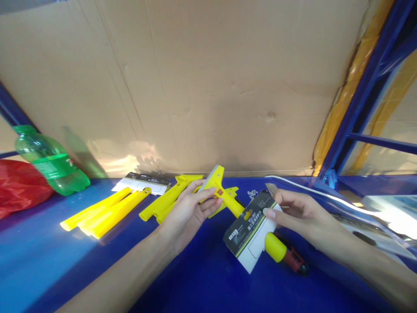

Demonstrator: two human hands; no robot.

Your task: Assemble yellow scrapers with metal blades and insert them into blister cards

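My left hand (187, 213) is closed around the head of a yellow scraper (233, 203), which has a pale blade edge along its top. The scraper's handle runs down to the right behind a black-and-white printed card (249, 230), and its yellow end shows past the card's lower edge. Between thumb and fingers, my right hand (298, 213) pinches the card by its right side. Whether the handle passes through the card or only behind it, I cannot tell. Beneath the handle's end lies a red-and-black tool handle (295, 259); the rest of that tool is hidden.
Several yellow handles (114, 213) lie at left beside more printed cards (143, 182). More yellow scraper parts (166, 195) lie behind my left hand. Small metal pieces (252, 194) sit near the cardboard wall (208, 87). A green bottle (52, 163), red bag (19, 187) and white cable (319, 191) flank the blue table (195, 278).
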